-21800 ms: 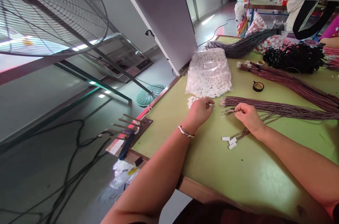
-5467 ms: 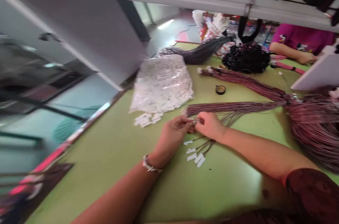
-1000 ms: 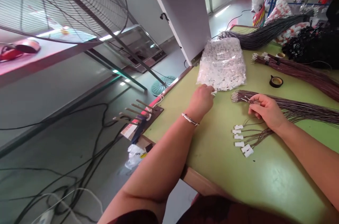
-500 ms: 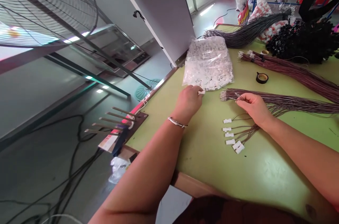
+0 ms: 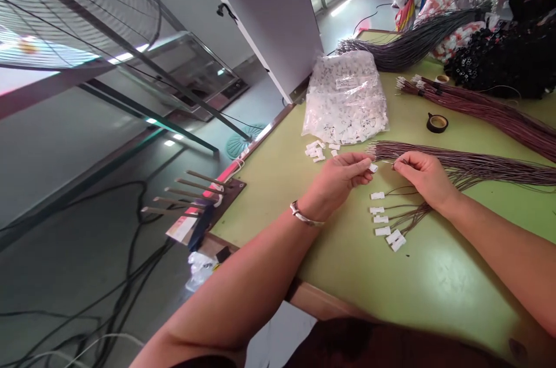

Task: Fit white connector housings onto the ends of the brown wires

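Note:
My left hand [image 5: 341, 177] pinches a small white plastic connector [image 5: 373, 167] between thumb and fingertips over the green table [image 5: 417, 292]. My right hand [image 5: 423, 174] is closed on the tip of a thin brown wire [image 5: 396, 163] drawn from the brown wire bundle [image 5: 469, 162]. The two hands are a few centimetres apart. Just below them lie several finished wires with white connectors [image 5: 386, 223]. A clear bag of white connectors [image 5: 347, 98] lies beyond my left hand, with a few loose connectors [image 5: 317, 150] in front of it.
A black tape roll [image 5: 436, 123] sits behind the bundle. More reddish wire bundles [image 5: 486, 110], grey wires [image 5: 408, 46] and a black pile [image 5: 508, 61] fill the far right. The table edge [image 5: 256, 150] runs at left, with a peg rack [image 5: 191, 200], floor cables and a big fan [image 5: 73, 3].
My left hand has come back from the loose connectors by the bag with one connector and now sits close to my right hand, which stays on the wire tip.

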`<state>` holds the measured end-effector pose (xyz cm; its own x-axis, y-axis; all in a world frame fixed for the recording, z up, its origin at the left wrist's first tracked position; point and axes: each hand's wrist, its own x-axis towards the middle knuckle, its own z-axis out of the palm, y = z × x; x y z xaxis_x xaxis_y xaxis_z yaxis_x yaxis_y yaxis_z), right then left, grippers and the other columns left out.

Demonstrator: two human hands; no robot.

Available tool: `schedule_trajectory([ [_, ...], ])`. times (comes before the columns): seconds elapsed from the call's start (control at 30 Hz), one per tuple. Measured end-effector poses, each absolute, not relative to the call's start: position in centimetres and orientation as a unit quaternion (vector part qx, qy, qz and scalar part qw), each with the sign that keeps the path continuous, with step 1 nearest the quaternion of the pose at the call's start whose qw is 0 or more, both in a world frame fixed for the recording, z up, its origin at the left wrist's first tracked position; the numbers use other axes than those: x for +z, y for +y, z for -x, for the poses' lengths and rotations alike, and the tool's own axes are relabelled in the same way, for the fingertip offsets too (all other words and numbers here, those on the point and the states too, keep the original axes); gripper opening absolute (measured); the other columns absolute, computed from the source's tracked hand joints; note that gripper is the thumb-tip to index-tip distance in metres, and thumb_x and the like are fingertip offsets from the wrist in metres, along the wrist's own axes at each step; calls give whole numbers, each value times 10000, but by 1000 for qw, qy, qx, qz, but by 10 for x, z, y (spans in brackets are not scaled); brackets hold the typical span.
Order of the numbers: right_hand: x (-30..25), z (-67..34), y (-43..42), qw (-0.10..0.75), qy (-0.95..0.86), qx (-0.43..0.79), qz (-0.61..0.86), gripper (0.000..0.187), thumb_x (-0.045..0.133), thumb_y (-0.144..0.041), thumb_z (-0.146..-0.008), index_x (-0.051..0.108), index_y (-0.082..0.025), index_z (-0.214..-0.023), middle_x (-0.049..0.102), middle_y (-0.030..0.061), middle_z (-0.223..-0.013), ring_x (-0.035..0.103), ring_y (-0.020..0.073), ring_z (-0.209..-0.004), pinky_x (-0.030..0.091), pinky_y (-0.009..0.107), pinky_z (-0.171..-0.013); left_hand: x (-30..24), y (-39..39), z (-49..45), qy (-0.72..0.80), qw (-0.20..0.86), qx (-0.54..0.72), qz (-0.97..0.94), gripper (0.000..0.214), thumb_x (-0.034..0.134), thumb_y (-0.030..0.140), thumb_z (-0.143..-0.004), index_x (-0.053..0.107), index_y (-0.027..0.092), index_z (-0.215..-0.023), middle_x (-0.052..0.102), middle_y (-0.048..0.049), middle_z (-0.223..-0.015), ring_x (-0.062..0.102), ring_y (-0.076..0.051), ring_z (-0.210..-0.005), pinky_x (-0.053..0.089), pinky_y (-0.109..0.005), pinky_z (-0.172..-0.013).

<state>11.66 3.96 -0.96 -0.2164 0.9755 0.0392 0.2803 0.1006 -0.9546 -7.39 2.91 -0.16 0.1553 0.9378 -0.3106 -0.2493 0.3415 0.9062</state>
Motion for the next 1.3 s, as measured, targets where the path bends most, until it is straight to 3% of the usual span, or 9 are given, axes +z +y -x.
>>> schedule_trajectory([
  [0.23, -8, -114, 36, 356, -674, 419, 494, 230, 555, -358, -765, 515, -187, -617, 420, -26, -589, 355, 105, -570, 305, 252, -545, -8, 32, 71, 470, 672, 459, -343, 131, 720, 187, -719, 698, 106, -819, 659, -18, -684, 598, -57, -611, 519, -191, -663],
  [0.43, -10, -115, 37, 355, -671, 403, 511, 211, 540, -358, -762, 528, -187, -639, 435, -25, -582, 359, 106, -556, 305, 251, -530, -10, 31, 73, 460, 651, 443, -410, 249, 747, 196, -674, 712, 121, -909, 706, -39, -757, 658, -103, -690, 544, -262, -768],
  [0.6, -10, -114, 37, 349, -682, 390, 510, 196, 543, -334, -753, 528, -185, -628, 443, -26, -574, 367, 106, -558, 303, 252, -538, -11, 30, 69, 501, 561, 438, -492, 195, 726, 166, -677, 695, 123, -864, 679, -9, -641, 651, -113, -617, 561, -274, -704],
  [0.97, -13, -117, 43, 290, -705, 436, 479, 229, 537, -356, -759, 515, -181, -613, 411, -47, -552, 324, 89, -534, 267, 243, -514, -16, 31, 64, 478, 498, 391, -609, 108, 662, 165, -729, 705, 140, -824, 665, -7, -611, 627, -105, -575, 546, -231, -615],
  [1.3, -11, -118, 45, 286, -662, 445, 532, 158, 543, -307, -686, 535, -180, -592, 435, -45, -488, 310, 80, -460, 239, 245, -460, -16, 30, 56, 507, 546, 387, -543, 103, 655, 141, -732, 656, 116, -832, 647, 5, -576, 611, -94, -536, 540, -233, -601],
])
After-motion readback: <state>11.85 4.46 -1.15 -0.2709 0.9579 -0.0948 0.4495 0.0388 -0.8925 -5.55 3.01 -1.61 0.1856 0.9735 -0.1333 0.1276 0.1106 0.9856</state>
